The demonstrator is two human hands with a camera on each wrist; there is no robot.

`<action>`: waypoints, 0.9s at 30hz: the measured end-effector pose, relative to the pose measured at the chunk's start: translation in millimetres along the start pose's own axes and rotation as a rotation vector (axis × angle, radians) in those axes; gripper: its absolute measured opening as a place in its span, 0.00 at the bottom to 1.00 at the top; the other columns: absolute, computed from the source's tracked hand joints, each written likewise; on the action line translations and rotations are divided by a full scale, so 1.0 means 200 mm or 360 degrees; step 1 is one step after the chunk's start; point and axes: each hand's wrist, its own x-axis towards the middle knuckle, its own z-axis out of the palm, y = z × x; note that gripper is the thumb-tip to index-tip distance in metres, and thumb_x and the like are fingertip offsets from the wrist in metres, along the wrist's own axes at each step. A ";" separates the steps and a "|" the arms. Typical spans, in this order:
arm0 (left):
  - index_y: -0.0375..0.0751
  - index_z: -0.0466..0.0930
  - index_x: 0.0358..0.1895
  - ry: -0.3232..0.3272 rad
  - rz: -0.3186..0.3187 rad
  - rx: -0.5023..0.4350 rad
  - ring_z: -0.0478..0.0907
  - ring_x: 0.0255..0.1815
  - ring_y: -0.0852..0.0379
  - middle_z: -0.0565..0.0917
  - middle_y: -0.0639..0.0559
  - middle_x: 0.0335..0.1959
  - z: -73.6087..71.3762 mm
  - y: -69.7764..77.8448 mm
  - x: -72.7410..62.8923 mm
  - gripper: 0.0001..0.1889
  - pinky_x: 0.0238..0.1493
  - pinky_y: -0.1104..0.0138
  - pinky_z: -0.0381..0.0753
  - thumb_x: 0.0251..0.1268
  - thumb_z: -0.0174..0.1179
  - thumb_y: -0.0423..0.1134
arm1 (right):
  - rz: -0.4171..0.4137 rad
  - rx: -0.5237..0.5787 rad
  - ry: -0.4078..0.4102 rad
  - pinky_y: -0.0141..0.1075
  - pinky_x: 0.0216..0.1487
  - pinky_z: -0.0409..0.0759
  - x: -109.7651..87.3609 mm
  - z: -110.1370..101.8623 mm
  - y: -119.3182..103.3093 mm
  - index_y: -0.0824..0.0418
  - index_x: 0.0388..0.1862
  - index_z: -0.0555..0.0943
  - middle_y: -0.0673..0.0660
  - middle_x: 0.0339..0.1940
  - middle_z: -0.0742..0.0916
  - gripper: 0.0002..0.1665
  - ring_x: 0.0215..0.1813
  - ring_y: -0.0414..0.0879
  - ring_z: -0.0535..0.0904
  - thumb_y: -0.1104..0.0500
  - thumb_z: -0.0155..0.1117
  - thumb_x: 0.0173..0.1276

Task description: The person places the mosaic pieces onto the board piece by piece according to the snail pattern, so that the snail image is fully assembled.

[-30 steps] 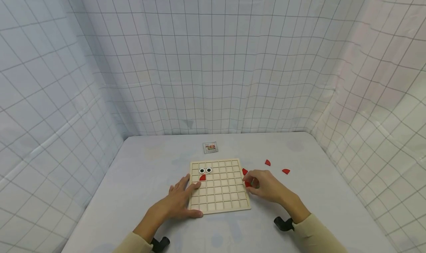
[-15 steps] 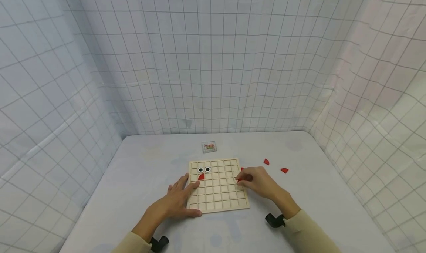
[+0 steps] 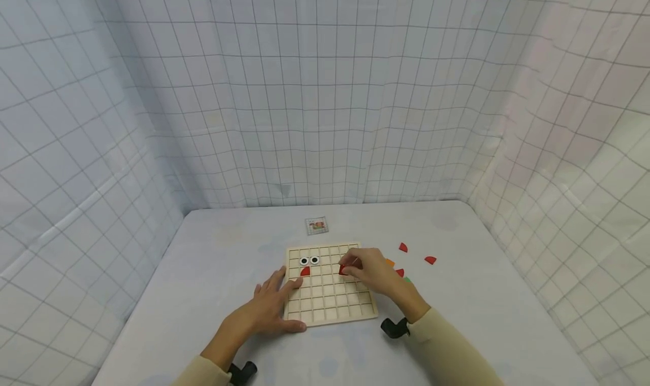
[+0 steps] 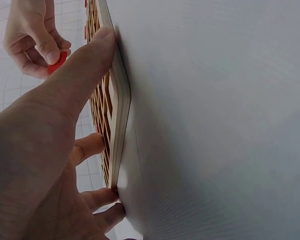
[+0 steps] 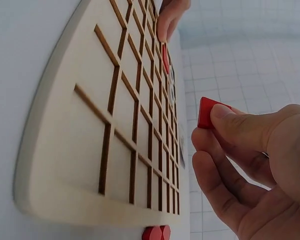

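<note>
A wooden grid board [image 3: 325, 312] lies on the table, its cells framed by thin raised strips. My left hand [image 3: 274, 306] rests spread on its near-left corner, thumb along the front edge [image 4: 121, 100] and the other fingers at the left side. Between thumb and fingertips my right hand [image 3: 373, 270] pinches a red quarter-circle tile [image 5: 206, 113], held above the right part of the board. Two round eye tiles [image 3: 304, 261] sit side by side in the upper left cells, and a red quarter-circle tile [image 3: 305, 271] lies in a cell below them.
Right of the board lie more red tiles [image 3: 430, 259], an orange piece [image 3: 390, 262] and a green piece [image 3: 408, 280], partly behind the right hand and forearm. A small picture card [image 3: 317, 225] lies beyond the board. Grid-patterned white curtains [image 3: 325, 92] enclose the table.
My right hand has moved left from beside the board to over it, carrying a red quarter-circle tile. Orange and green pieces behind it have come into view. The left hand stays in place.
</note>
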 end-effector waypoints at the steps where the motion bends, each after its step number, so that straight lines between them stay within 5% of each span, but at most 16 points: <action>1: 0.46 0.67 0.93 0.0001 -0.0002 -0.0002 0.53 0.96 0.19 0.51 0.26 0.97 0.00 0.00 0.00 0.61 0.90 0.19 0.53 0.61 0.88 0.64 | 0.0014 0.0007 0.0008 0.29 0.49 0.89 0.02 0.01 -0.01 0.60 0.55 0.93 0.53 0.47 0.97 0.07 0.44 0.42 0.94 0.62 0.78 0.82; 15: 0.44 0.66 0.93 0.0010 0.0001 -0.0012 0.53 0.95 0.16 0.51 0.25 0.96 0.01 -0.04 0.01 0.62 0.87 0.16 0.55 0.60 0.88 0.64 | 0.0031 0.0024 0.0053 0.32 0.49 0.92 0.23 0.22 -0.06 0.60 0.53 0.95 0.56 0.46 0.97 0.07 0.44 0.45 0.93 0.65 0.78 0.81; 27: 0.45 0.66 0.93 -0.0012 0.0019 -0.0036 0.52 0.96 0.17 0.50 0.25 0.97 0.00 -0.02 0.00 0.62 0.87 0.16 0.55 0.60 0.88 0.63 | 0.0130 -0.0021 0.0048 0.32 0.50 0.88 0.27 0.29 -0.08 0.57 0.48 0.96 0.52 0.45 0.97 0.04 0.44 0.37 0.88 0.64 0.77 0.83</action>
